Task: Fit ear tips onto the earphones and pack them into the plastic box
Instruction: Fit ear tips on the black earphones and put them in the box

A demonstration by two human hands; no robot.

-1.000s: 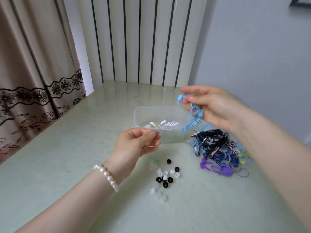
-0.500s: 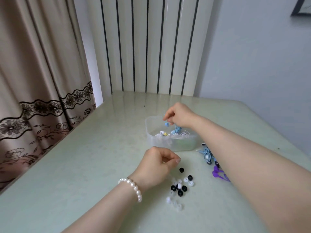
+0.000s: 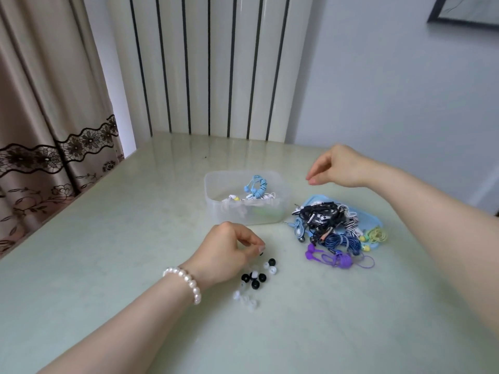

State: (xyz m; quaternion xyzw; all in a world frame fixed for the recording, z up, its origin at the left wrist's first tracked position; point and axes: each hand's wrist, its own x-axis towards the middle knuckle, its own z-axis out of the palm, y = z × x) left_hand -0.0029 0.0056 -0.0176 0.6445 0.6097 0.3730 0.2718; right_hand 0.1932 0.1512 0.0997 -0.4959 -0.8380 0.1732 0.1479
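A clear plastic box [image 3: 216,203] stands mid-table. In it a coiled light-blue earphone set [image 3: 257,185] lies on top of white and yellow ones. My right hand [image 3: 337,168] hovers to the right of the box, fingers loosely bent and holding nothing. Loose black and white ear tips [image 3: 255,280] are scattered in front of the box. My left hand [image 3: 226,252] is lowered onto their far edge, thumb and finger pinching a black ear tip [image 3: 261,254]. A tangled pile of earphones [image 3: 324,222] lies right of the box, with a purple set [image 3: 339,259] at its near edge.
The pale green table [image 3: 108,252] meets a striped white radiator panel [image 3: 216,76] at the back. A beige curtain [image 3: 40,117] hangs past the left edge. A light-blue lid or tray [image 3: 374,217] lies under the earphone pile. A pearl bracelet [image 3: 186,280] circles my left wrist.
My right hand lowered the light-blue earphones into the box, let them go and drew back to the right. My left hand came down onto the ear tips.
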